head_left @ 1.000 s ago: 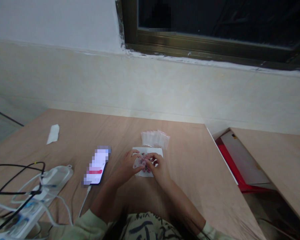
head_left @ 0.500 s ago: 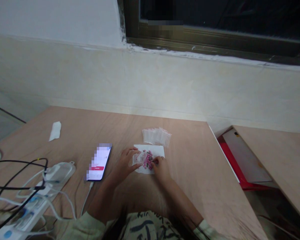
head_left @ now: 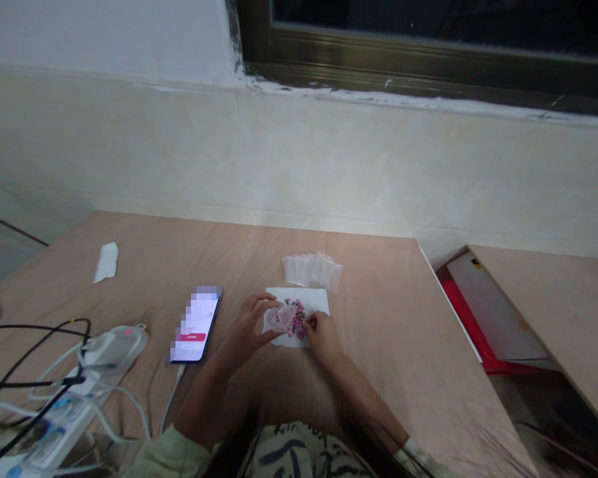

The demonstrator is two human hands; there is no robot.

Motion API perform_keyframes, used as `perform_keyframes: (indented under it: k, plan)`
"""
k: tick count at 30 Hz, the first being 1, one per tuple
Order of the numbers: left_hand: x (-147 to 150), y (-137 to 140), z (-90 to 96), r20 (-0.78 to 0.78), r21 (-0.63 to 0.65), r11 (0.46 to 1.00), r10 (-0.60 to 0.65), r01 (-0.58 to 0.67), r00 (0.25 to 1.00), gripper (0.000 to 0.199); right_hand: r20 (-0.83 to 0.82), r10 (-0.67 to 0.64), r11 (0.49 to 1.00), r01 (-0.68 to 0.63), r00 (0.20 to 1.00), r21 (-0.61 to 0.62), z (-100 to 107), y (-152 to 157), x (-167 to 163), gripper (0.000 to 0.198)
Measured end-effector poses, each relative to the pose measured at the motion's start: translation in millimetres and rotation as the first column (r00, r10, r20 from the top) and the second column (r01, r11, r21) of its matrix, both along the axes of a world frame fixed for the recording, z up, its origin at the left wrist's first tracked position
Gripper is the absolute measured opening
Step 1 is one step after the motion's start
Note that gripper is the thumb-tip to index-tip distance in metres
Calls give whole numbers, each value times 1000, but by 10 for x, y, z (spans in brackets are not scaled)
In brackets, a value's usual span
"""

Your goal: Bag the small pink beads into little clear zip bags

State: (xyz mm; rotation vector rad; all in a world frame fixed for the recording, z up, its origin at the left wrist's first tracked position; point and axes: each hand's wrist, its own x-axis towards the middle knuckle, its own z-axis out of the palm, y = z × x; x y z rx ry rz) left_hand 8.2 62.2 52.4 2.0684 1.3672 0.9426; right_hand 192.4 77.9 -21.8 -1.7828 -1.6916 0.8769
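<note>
A white sheet of paper (head_left: 317,297) lies on the table in front of me, with a cluster of small pink and dark beads (head_left: 298,321) on it. My left hand (head_left: 252,323) is at the sheet's left side, holding a small clear plastic bag (head_left: 281,318) between thumb and fingers. The bag's mouth faces the beads, and pinkish colour shows in it. From the right, my right hand (head_left: 323,334) touches the edge of the bead cluster with its thumb and forefinger pinched together. Whatever sits between those fingertips is too small to make out.
Several clear zip bags (head_left: 313,270) lie fanned out behind the sheet. A phone (head_left: 197,325) on a white charging cable is left of my arm. Further left are a power strip (head_left: 112,348) with tangled cables and a white paper scrap (head_left: 106,262). The wooden table (head_left: 408,318) ends at a gap on the right.
The clear bag in my left hand now shows more plainly and is turned towards the beads. My right hand stays pinched at the cluster's right edge, and the view has shifted slightly.
</note>
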Motion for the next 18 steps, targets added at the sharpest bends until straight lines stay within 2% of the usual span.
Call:
perform_keyframes:
  k: [12, 18]
  plan:
    - [31, -20, 48, 29, -10, 999, -43, 43, 999, 38, -179, -18, 998, 7, 984, -63, -10, 57, 101, 8]
    - [76, -20, 68, 55, 9, 1000, 0, 0, 998, 36, -209, -23, 997, 8, 978, -73, -4, 55, 125, 11]
